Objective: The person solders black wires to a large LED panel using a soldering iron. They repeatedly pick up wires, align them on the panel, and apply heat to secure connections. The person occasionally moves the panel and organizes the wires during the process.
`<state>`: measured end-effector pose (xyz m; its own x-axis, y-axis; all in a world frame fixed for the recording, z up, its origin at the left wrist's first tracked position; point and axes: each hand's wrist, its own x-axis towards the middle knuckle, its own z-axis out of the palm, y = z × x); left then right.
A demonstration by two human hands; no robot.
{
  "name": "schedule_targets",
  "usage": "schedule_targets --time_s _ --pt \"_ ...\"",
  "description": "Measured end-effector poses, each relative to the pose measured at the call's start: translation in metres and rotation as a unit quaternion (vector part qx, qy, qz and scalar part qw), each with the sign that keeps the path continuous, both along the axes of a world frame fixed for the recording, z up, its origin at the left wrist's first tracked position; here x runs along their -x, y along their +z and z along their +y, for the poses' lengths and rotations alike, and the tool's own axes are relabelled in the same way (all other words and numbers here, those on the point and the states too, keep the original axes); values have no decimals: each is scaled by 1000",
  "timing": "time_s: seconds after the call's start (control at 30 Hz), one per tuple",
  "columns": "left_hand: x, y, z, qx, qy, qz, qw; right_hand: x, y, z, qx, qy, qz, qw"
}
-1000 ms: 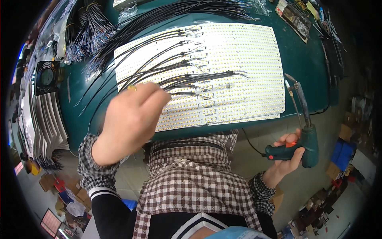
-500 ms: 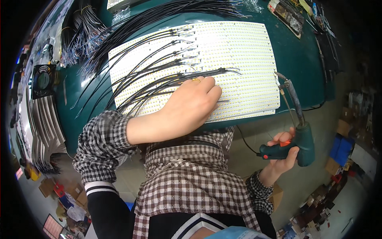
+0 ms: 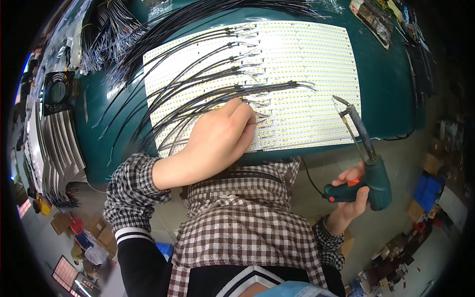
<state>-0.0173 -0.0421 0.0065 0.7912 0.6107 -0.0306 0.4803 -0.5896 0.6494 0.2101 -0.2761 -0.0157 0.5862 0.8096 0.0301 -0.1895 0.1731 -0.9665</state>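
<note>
Between the fingertips of the left hand [image 3: 220, 128], pinching a black wire [image 3: 261, 116] over the light board [image 3: 311, 114] beneath; well to the right, gripping a green soldering gun [image 3: 379, 187] in the right hand [image 3: 350, 210]. Apparently positioning; seems to call for bringing the tip [image 3: 340, 100] leftward.

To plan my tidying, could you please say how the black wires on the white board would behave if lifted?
The black wires would probably droop, since they lie in loose curves; they look light, being thin, and may snag, as several cross.

L grip [image 3: 220, 129]: most fingertips o/o sight
</note>
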Motion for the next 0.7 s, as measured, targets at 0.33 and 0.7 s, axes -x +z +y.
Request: schedule_targets --time_s 0.33,0.7 --pt "-1 -10 1 52 20 -79 995 20 18 -6 123 -39 -52 990" --pt "-2 -15 -1 52 21 -91 994 37 20 -9 130 80 -21 988"
